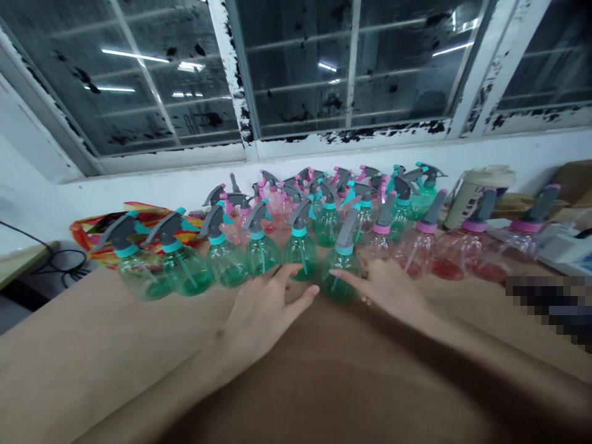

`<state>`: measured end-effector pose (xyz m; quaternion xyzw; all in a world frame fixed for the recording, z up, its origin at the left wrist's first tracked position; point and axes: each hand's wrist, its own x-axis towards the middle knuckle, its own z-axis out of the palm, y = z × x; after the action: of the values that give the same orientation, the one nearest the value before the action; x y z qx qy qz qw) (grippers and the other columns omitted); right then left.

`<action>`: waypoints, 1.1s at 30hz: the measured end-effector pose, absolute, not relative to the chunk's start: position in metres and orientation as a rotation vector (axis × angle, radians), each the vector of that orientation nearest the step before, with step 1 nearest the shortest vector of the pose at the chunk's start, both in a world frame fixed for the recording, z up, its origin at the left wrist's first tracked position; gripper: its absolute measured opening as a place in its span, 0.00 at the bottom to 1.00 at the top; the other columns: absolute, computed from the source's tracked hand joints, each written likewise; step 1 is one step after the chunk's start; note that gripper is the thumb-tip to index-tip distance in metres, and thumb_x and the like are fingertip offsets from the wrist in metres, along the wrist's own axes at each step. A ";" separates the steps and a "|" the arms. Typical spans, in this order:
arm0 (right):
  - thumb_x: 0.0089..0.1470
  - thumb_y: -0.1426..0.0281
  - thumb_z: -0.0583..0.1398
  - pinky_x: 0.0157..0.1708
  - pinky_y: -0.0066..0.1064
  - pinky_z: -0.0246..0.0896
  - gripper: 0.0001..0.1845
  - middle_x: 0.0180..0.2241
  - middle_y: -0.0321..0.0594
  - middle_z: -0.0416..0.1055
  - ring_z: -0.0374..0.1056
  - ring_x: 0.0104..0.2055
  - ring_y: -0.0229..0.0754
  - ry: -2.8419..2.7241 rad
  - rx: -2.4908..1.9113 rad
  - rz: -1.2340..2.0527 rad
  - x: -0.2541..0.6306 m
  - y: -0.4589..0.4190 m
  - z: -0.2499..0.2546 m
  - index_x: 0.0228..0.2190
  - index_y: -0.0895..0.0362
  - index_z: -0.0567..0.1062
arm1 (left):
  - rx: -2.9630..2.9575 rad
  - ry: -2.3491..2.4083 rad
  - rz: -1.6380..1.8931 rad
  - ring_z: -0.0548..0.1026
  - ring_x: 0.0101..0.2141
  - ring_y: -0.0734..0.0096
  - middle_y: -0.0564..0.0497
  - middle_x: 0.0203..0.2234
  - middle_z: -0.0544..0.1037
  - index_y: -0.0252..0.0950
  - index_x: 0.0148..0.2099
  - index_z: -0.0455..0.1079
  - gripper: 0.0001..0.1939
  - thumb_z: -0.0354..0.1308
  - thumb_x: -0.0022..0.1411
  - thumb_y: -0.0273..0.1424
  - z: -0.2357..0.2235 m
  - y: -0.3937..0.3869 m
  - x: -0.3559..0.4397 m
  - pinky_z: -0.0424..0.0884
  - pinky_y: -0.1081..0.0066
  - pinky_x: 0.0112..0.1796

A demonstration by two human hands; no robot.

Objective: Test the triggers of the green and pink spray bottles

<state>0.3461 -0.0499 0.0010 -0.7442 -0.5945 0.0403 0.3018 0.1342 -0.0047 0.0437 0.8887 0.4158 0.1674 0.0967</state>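
My left hand (266, 305) reaches over the table in front of a green spray bottle (300, 256) with a grey trigger head and turquoise collar. Its thumb and index finger are spread apart, with nothing visible between them. My right hand (393, 287) is at another green spray bottle (343, 280) that stands slightly forward of the row. One digit lies across the front of this bottle, and other fingers are bent at its right side, partly hidden. To the left of my hands, several green bottles (226, 265) form a row. Pink-collared bottles (425, 250) with reddish liquid continue it on the right.
More pink and turquoise spray bottles (342, 179) crowd behind the front row, by the window wall. A colourful bag (139, 213) lies at the left, near black cables (60, 265). A large cream container (478, 194) and a cardboard box (576, 182) stand at the right.
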 end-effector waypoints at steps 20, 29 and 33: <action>0.54 0.50 0.50 0.38 0.41 0.67 0.28 0.42 0.46 0.73 0.70 0.43 0.49 -2.026 -1.598 -0.016 0.345 -0.107 -0.039 0.46 0.57 0.67 | 2.138 0.741 0.881 0.71 0.48 0.65 0.53 0.48 0.73 0.45 0.54 0.63 0.23 0.49 0.56 0.24 0.030 -0.032 0.167 0.66 0.62 0.51; 0.58 0.59 0.51 0.47 0.41 0.65 0.16 0.45 0.40 0.71 0.68 0.48 0.43 -2.084 -1.559 0.030 0.397 -0.090 -0.077 0.42 0.51 0.71 | 2.053 0.729 0.818 0.74 0.38 0.61 0.51 0.33 0.76 0.41 0.47 0.68 0.18 0.50 0.53 0.29 0.029 0.001 0.179 0.71 0.60 0.41; 0.58 0.61 0.52 0.48 0.42 0.63 0.16 0.46 0.41 0.72 0.67 0.49 0.44 -2.086 -1.519 0.032 0.397 -0.081 -0.079 0.45 0.52 0.70 | 2.022 0.774 0.832 0.73 0.32 0.64 0.53 0.28 0.74 0.39 0.37 0.67 0.09 0.51 0.53 0.32 0.026 0.010 0.183 0.70 0.62 0.39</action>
<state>0.3972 -0.0813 -0.0786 -0.5657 -0.7768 0.0120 0.2765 0.1829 0.0101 0.0258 0.7991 0.3059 0.3290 0.3996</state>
